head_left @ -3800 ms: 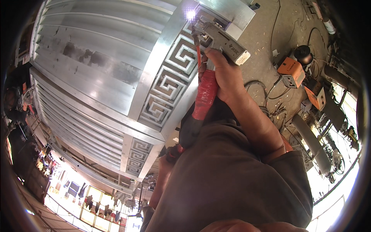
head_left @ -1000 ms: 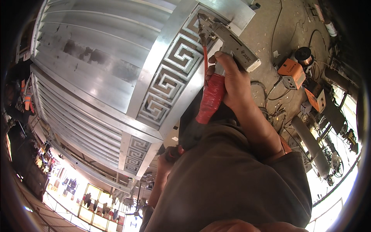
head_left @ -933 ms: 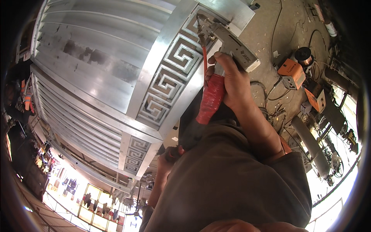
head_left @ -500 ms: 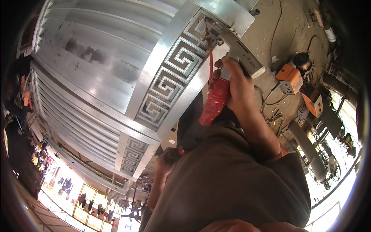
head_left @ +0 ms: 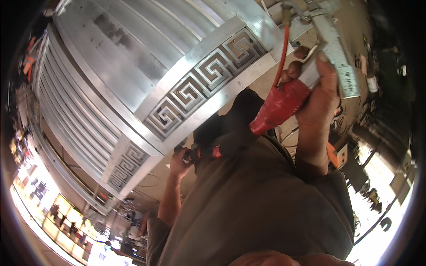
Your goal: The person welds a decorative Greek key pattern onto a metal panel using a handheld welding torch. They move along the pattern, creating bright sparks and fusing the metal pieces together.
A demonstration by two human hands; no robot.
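Note:
My right hand point(head_left: 316, 84) is raised at the upper right and grips a grey metal gun-shaped tool point(head_left: 338, 53). The tool's handle is wrapped in red tape point(head_left: 279, 106), and a thin red hose point(head_left: 281, 53) runs up to its tip near the corner of a silver metal gate panel point(head_left: 133, 75). The panel carries a band of square spiral fretwork point(head_left: 208, 75). Lower down, my left hand point(head_left: 179, 160) is closed round a black and red cable point(head_left: 205, 153) just under the panel's edge. My brown shirt point(head_left: 257, 199) fills the lower middle.
An orange machine point(head_left: 333, 155) shows behind my right forearm, among cables and dark equipment on the concrete floor at the right. A white bottle point(head_left: 372, 83) stands further back. Ribbed gate slats point(head_left: 62, 119) run down the left, with a bright shop area point(head_left: 53, 208) beyond.
My right hand and the tool have risen toward the upper right. A bright spark at the tool's tip 3.8 s ago is gone. My left hand on the cable shows more fully.

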